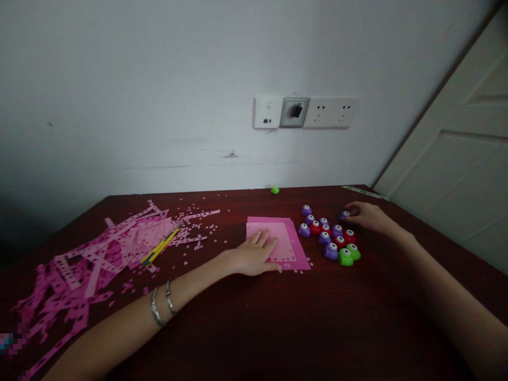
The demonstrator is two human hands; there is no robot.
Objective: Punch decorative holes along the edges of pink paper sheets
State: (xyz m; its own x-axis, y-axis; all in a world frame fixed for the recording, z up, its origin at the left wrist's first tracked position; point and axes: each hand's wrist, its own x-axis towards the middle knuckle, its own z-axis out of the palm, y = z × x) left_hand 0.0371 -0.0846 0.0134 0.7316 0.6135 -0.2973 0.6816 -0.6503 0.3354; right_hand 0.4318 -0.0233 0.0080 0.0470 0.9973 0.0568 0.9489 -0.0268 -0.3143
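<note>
We note the left hand (257, 253) lying palm down near the middle of the frame, fingers fairly straight and a little spread, pressing on a pale pink sheet (284, 233) that rests over darker pink paper (300, 255); it grasps nothing. Right of centre, the right hand (367, 216) has its thumb and fingers drawn together on a purple punch (343, 216); we cannot tell how firm this pinch is, or whether the punch is off the table (254, 328). Just left of and below it stands a cluster of punches (324, 238), purple, red and green. For good handling, we judge that the left palm should bear down evenly so the sheets do not slide over each other, and that the right fingers should take the punch by its sides, clear of its neighbours, which look easy to knock. Containers: we find no box, tray or cup in view. Loose instead, a heap of pink scraps (115, 248) spreads over the left of the frame, a yellow cutter (161, 246) lies across its right side, and pink dots (212, 227) scatter beyond. One green punch (275, 190) sits apart, by the wall (178, 106).
</note>
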